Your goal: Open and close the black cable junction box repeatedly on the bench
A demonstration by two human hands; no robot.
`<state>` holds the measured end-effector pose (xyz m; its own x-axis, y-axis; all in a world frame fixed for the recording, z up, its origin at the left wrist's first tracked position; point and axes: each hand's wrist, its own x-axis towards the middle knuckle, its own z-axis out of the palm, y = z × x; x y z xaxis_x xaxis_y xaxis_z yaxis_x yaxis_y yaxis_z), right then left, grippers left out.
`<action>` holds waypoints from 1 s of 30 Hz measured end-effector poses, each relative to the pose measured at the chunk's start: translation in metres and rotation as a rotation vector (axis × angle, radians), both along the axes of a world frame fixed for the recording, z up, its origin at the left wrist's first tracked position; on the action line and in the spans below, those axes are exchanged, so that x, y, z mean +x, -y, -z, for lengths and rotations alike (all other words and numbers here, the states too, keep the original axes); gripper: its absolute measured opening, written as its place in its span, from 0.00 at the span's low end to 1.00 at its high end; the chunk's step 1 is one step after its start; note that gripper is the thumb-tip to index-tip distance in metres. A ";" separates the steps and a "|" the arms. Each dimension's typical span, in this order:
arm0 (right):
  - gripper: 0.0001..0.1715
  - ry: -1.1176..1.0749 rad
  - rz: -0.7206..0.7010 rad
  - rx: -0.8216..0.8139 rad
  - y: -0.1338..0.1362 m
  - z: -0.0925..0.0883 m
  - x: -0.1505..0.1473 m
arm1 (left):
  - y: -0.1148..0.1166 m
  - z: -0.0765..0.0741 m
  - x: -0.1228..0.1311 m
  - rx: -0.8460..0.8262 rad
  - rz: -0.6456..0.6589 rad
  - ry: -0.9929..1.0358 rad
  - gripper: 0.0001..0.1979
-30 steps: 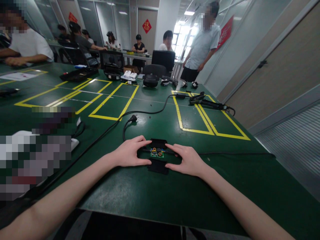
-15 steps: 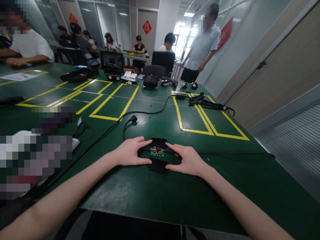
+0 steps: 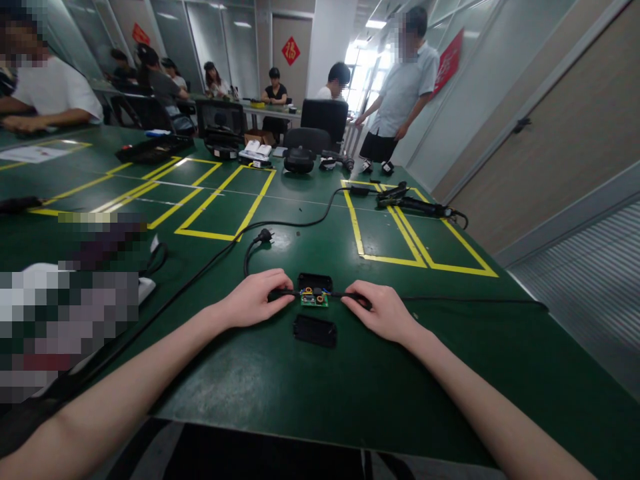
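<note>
Nearest me on the green surface (image 3: 240, 393) lies a black casing half (image 3: 315, 331). Beyond it, my left hand (image 3: 260, 298) pinches the left cable (image 3: 285, 293) beside the small green circuit board (image 3: 315, 298), and my right hand (image 3: 379, 309) pinches the right cable (image 3: 340, 295). Just behind the board sits the other casing half (image 3: 314, 279); a power plug (image 3: 264, 236) lies farther off.

The one character I can read is 福, in gold on the red diamond (image 3: 291, 51) fixed to the door (image 3: 301, 79). Left of the door I see a second diamond (image 3: 141, 34), its mark too small for me. Right of the door, a red banner (image 3: 449, 61) bears lettering I can't make out. Nearer me, left of the door, a white sheet (image 3: 33, 154) is illegible.
</note>
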<state>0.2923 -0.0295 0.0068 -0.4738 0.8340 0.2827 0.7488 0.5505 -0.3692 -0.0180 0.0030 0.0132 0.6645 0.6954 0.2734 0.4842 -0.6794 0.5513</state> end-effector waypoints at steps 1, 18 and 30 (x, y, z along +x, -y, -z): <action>0.16 -0.016 -0.018 0.001 0.000 -0.001 0.002 | 0.000 -0.001 0.000 -0.014 0.014 0.018 0.10; 0.25 -0.046 -0.201 -0.156 0.008 -0.001 0.002 | 0.009 0.001 -0.003 -0.156 0.125 0.000 0.09; 0.14 -0.019 -0.163 -0.130 0.004 0.001 0.001 | 0.009 0.001 -0.001 -0.011 0.110 -0.026 0.06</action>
<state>0.2933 -0.0334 0.0059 -0.6011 0.7768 0.1877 0.6456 0.6105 -0.4588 -0.0194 -0.0064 0.0126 0.7438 0.6208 0.2479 0.4210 -0.7231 0.5476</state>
